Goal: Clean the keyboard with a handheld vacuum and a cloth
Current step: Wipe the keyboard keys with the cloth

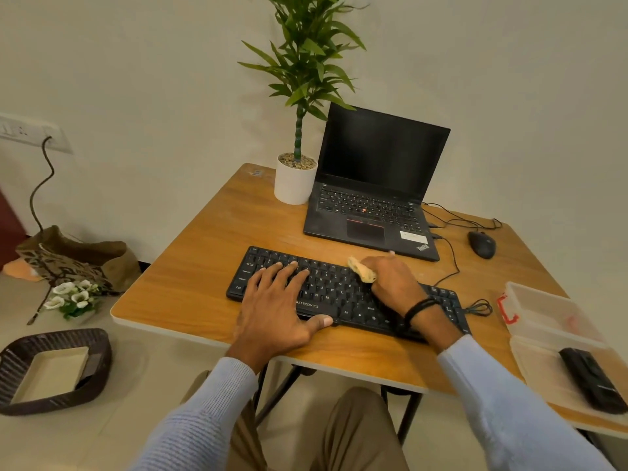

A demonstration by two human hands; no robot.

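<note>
The wooden table (204, 266) carries everything, with an open laptop (373, 185) at its far side and a potted plant (294, 181) just to the left of it. In front of the laptop lies the black keyboard (339, 290), its long axis running from the person's left to their right and slanting a little nearer on the right end. At the table's right edge sit a clear plastic box (543, 311) and, nearer the person, a shallow tray holding a black oblong device (591, 382), probably the handheld vacuum, well apart from both hands but closer to the right one. The left hand (275, 307) lies spread flat on the left half of the keys, thumb at the front edge, seemingly steadying the board. The right hand (394, 280) is curled round a bunched tan cloth (362, 269), pressing it onto the upper middle rows, so this looks like the wiping step. The keys to the right lie under and behind that wrist, so the next stroke likely calls for a draw rightward along the long axis. A mouse (481, 244) rests right of the laptop.
</note>
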